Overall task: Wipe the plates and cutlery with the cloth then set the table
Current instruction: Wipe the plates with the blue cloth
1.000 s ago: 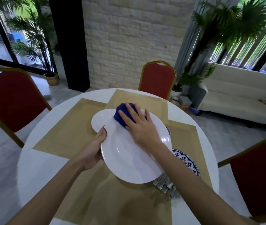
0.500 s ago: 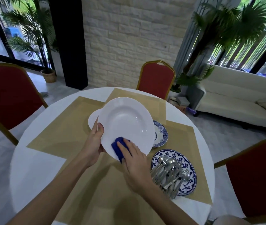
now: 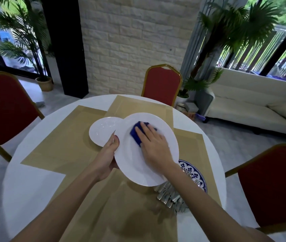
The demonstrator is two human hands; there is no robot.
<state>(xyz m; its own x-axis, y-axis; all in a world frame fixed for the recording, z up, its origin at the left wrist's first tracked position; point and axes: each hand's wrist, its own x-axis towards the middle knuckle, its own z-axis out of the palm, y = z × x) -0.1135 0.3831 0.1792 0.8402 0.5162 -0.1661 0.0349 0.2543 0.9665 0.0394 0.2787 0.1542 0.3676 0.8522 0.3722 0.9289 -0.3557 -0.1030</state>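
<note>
Blue cloth sits flat under the right hand, fingers straight and pressing it onto the white plate. Left hand pinches that plate's left rim, held above the desk; cutlery piled on a blue patterned plate, near right.
</note>
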